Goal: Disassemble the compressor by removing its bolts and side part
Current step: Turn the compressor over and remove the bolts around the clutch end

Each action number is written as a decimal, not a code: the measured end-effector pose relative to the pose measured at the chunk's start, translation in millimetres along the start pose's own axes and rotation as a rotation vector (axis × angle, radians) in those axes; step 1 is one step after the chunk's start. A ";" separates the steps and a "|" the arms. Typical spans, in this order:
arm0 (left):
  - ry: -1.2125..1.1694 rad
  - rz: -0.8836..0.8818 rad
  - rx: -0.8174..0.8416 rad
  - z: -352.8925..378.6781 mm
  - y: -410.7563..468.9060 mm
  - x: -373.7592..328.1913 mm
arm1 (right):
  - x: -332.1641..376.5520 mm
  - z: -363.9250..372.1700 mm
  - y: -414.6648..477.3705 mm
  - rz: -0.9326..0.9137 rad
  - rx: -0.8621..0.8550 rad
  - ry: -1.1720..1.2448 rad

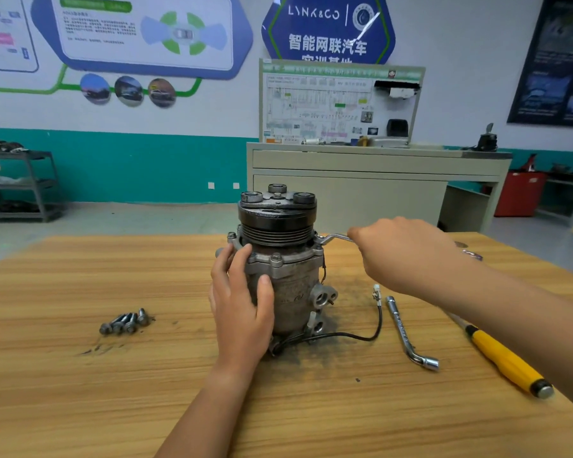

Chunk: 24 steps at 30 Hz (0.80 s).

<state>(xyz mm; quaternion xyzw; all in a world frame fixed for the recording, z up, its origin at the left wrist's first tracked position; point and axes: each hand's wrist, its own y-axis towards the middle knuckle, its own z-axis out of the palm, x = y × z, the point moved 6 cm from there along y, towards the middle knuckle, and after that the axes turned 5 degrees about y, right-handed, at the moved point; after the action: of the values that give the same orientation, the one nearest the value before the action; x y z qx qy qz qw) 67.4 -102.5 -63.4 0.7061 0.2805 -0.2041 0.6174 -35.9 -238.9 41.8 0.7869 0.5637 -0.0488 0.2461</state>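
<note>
The grey compressor (295, 292) stands upright on the wooden table (80, 375), its black pulley (277, 219) on top. My left hand (242, 302) grips the left side of its body, fingers and thumb wrapped around it. My right hand (401, 252) holds the handle of a silver wrench (334, 239). The wrench's other end sits on a bolt at the right of the flange, just under the pulley. Several removed bolts (126, 322) lie together on the table to the left.
A silver L-shaped socket wrench (407, 332) and a yellow-handled screwdriver (506, 361) lie on the table to the right. A black cable (361, 335) trails from the compressor's base. A beige cabinet (361, 180) with a display board stands behind the table.
</note>
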 end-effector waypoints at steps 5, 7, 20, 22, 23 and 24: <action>0.023 -0.013 0.007 -0.9 -0.9 1.4 | 16.7 -6.3 -10.7 -0.015 0.066 -0.037; 0.043 -0.016 0.006 -1.7 -1.2 0.2 | 22.5 -9.3 -12.4 -0.015 0.108 -0.037; 0.056 -0.018 -0.009 0.4 -1.2 1.2 | 13.1 9.4 -12.3 0.018 0.086 -0.109; 0.061 -0.016 -0.006 0.6 -1.7 1.7 | 11.1 13.7 -13.4 0.032 0.086 -0.092; 0.062 -0.014 -0.006 0.4 -1.8 1.7 | 10.7 14.0 -13.2 0.029 0.083 -0.092; 0.062 -0.013 -0.006 0.2 -1.6 1.5 | 10.9 13.2 -12.6 0.018 0.083 -0.093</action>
<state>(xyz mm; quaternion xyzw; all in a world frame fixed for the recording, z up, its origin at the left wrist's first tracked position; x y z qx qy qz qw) 67.5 -102.4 -65.6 0.7085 0.3044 -0.1853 0.6092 -40.9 -232.2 22.3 0.7984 0.5420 -0.1063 0.2398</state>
